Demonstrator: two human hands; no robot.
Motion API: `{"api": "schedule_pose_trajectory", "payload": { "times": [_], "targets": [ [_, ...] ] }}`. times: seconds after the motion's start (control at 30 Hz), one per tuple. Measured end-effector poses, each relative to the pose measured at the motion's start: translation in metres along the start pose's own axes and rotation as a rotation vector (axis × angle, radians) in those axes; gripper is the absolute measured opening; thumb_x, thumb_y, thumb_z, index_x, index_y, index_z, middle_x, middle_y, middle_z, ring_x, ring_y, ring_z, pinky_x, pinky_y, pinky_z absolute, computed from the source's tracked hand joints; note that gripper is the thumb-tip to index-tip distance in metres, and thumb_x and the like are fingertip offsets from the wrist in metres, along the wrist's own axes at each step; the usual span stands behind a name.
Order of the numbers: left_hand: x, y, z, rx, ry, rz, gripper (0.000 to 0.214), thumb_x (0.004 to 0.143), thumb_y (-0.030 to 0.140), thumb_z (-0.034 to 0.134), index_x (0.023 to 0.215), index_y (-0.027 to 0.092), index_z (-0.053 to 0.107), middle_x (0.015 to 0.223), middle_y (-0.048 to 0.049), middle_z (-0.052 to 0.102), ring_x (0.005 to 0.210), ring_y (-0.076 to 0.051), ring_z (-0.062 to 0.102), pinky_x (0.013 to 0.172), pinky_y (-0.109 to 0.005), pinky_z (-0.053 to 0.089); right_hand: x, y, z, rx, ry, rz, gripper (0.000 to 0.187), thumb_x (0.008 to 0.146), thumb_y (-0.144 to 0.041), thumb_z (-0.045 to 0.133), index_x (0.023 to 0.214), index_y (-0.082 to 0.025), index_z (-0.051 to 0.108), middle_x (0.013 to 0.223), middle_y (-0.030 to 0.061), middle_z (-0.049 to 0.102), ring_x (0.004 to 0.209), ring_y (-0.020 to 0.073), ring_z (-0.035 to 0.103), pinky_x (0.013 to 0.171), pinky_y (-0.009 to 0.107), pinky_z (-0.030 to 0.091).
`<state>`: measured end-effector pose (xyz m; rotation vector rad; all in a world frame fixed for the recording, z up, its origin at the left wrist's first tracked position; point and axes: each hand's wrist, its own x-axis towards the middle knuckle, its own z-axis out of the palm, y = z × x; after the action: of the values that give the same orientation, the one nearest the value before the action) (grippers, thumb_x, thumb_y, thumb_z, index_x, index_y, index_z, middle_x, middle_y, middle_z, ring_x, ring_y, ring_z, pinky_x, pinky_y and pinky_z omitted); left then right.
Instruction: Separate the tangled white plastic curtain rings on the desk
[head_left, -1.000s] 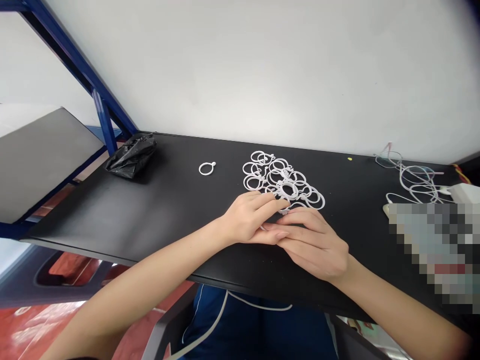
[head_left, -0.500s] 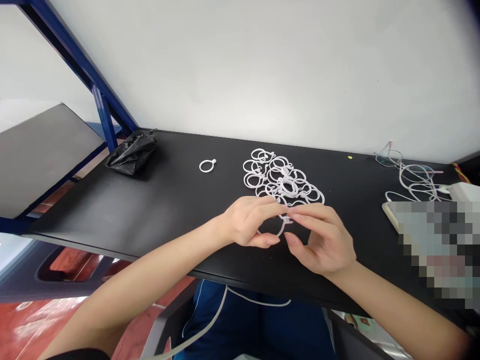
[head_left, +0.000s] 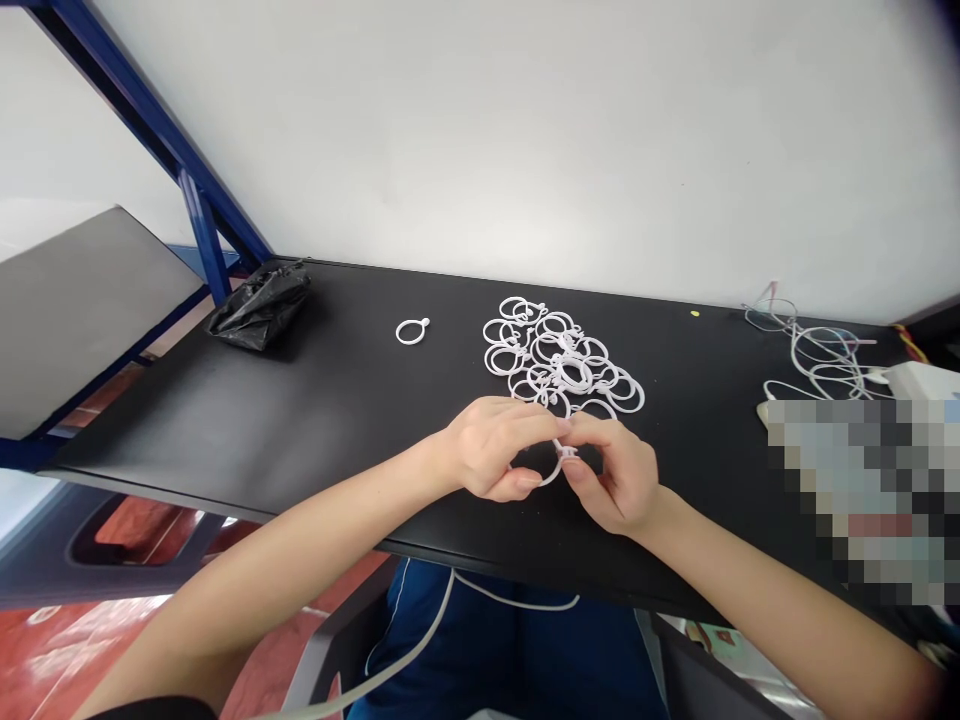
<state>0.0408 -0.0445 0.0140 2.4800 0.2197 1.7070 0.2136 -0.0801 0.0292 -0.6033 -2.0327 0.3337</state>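
Observation:
Both hands meet over the near middle of a black table and pinch the same white plastic ring. My left hand curls round its left side. My right hand grips its right side at the small clasp, fingers bent inward. Just beyond the hands lies a pile of several white rings. A single white ring lies apart to the left of the pile.
A crumpled black plastic bag sits at the table's far left corner beside a blue metal frame. White cables lie tangled at the far right, above a blurred patch. A white wall backs the table.
The hands lifted one ring off the table beside the pile and drew it toward me. My right hand's fingers went from stretched flat to curled tight on the ring.

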Motion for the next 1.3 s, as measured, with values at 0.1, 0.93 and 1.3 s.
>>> {"api": "schedule_pose_trajectory", "payload": {
  "times": [0.1, 0.93, 1.3],
  "targets": [
    [0.002, 0.001, 0.001, -0.032, 0.03, 0.004, 0.042, 0.101, 0.044, 0.023, 0.116, 0.014, 0.049, 0.073, -0.0047, 0.067, 0.059, -0.013, 0.065, 0.053, -0.021, 0.051, -0.002, 0.0, -0.001, -0.077, -0.049, -0.008, 0.017, 0.099, -0.028, 0.041, 0.089, -0.024, 0.054, 0.061, -0.0026, 0.06, 0.051, 0.0124, 0.058, 0.049, 0.024, 0.046],
    [0.011, 0.004, -0.003, -0.015, -0.094, -0.35, 0.028, 0.091, 0.043, 0.05, 0.085, 0.016, 0.055, 0.055, 0.0062, 0.042, 0.047, -0.006, 0.038, 0.047, -0.018, 0.036, -0.001, 0.006, -0.003, -0.064, -0.035, 0.028, 0.012, 0.098, -0.02, 0.041, 0.095, -0.021, 0.052, 0.064, -0.0025, 0.055, 0.05, 0.0094, 0.05, 0.049, 0.021, 0.044],
    [0.019, 0.015, -0.006, -0.328, -0.021, -0.591, 0.036, 0.074, 0.043, 0.076, 0.085, 0.017, 0.053, 0.057, 0.0074, 0.049, 0.047, -0.004, 0.044, 0.046, -0.014, 0.039, 0.001, 0.004, -0.008, -0.12, -0.023, -0.003, 0.014, 0.099, -0.021, 0.042, 0.104, -0.02, 0.055, 0.071, 0.0004, 0.063, 0.055, 0.0112, 0.058, 0.052, 0.022, 0.047]
  ]
}}
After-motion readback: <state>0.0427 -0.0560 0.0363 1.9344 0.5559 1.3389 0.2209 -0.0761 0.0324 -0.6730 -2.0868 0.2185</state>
